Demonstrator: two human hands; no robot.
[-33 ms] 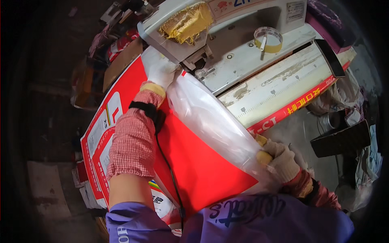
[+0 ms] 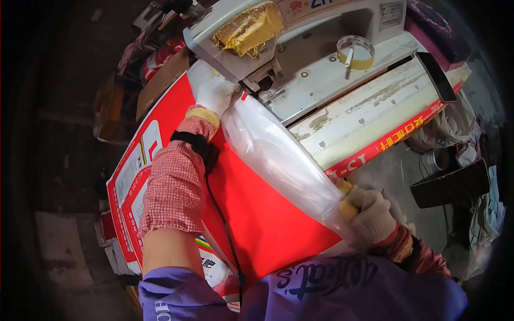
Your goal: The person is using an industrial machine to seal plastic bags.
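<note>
Bright even light at centre, soft shadows; heavy fisheye bend and black vignette at rim, darkest toward 9 o'clock; slight blur.

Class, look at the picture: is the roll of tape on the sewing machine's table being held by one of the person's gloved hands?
No. The roll of tape lies alone on the machine table, while the left hand and right hand grip the clear plastic bag.
</note>
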